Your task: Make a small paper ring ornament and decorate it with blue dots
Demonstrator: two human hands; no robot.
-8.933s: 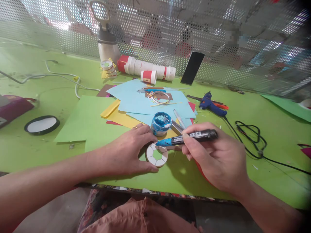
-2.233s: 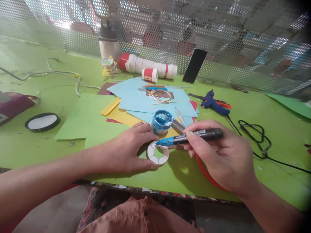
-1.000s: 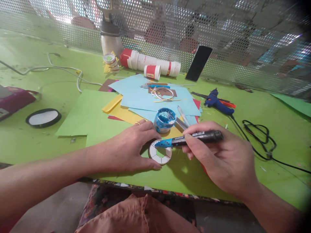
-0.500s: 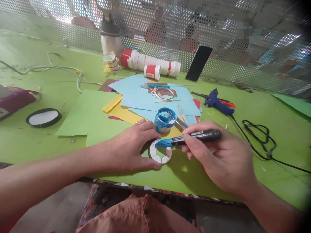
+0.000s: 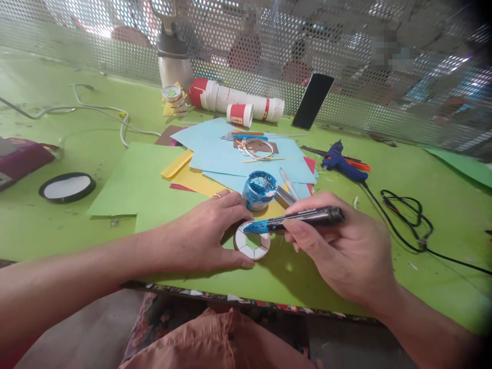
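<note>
A black marker, smeared with blue at its tip end, is gripped in my right hand. Its blue tip touches the upper left of a small white ring with dark dividing lines across its face. My left hand holds that ring by its left side between thumb and fingers, against the green table. Just behind the ring stands an open jar of blue paint. A metal-looking strip leans beside the jar, its lower end hidden by my right hand.
Light blue paper sheets and green paper lie under small tools. A blue glue gun with a black cord is at right. Stacked paper cups, a phone and a spray bottle stand near the perforated screen.
My right hand and the marker have shifted slightly left, with the tip still on the ring. My left hand keeps its hold on the ring.
</note>
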